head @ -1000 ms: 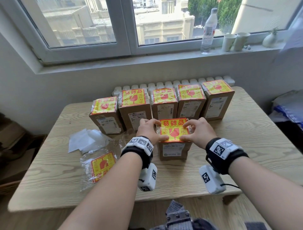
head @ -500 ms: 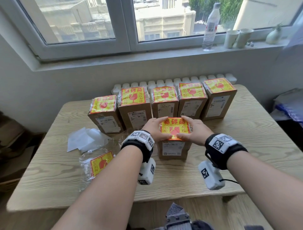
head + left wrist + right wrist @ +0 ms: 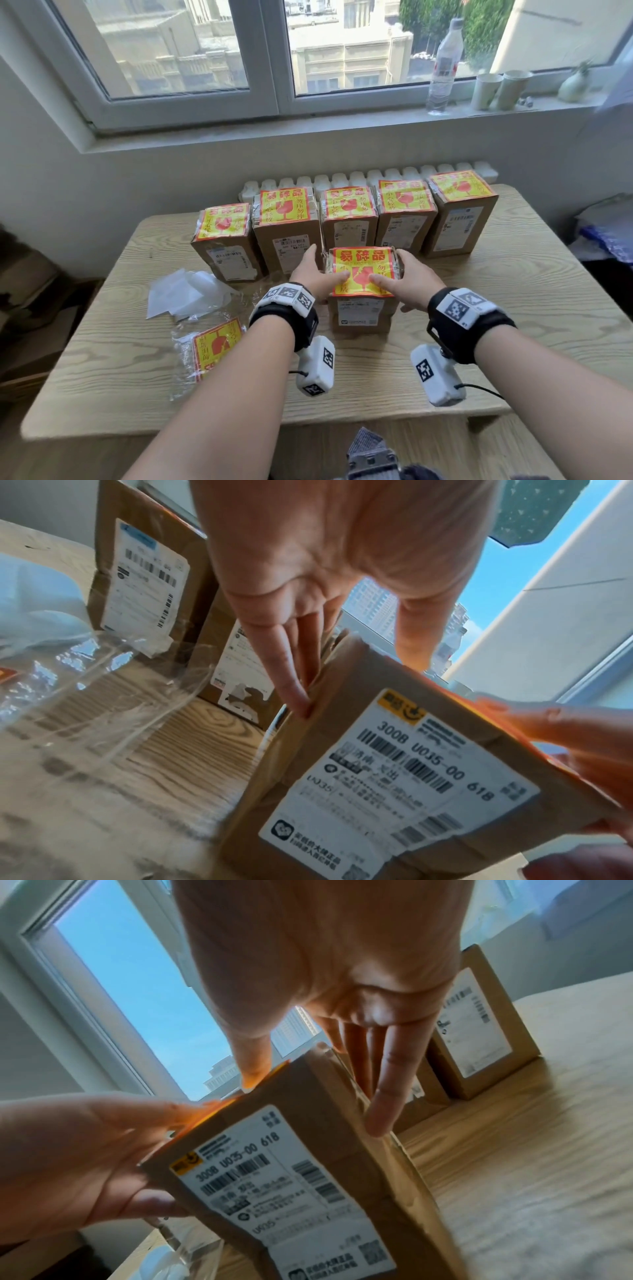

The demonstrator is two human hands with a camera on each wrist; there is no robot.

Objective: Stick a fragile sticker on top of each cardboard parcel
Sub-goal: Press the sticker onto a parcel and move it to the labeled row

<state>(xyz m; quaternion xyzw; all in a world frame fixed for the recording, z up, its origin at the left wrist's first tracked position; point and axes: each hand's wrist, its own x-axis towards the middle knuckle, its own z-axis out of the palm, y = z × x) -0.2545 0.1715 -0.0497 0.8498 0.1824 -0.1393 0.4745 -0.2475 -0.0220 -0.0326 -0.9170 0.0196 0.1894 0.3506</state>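
The front cardboard parcel [image 3: 359, 313] stands upright mid-table with a yellow-and-red fragile sticker [image 3: 363, 262] on its top. My left hand [image 3: 325, 274] lies against its left side, thumb pressing the sticker and fingers [image 3: 294, 693] straight down the side wall. My right hand [image 3: 400, 279] mirrors it on the right, thumb on the sticker and fingers [image 3: 380, 1110] flat along the right wall. The parcel's label [image 3: 394, 777] faces me. Behind it is a row of several parcels [image 3: 284, 240], each with a sticker on top.
A clear bag with a spare fragile sticker [image 3: 215, 346] lies at the front left of the wooden table [image 3: 513, 325], with white backing papers [image 3: 185, 294] beyond it. A radiator [image 3: 376, 174] runs behind the table. A bottle [image 3: 445, 65] and cups [image 3: 486, 90] stand on the sill.
Both hands went from fingertips pinching the sticker's edges to lying flat. The fingers slid down the parcel's sides and the thumbs moved inward over the sticker.
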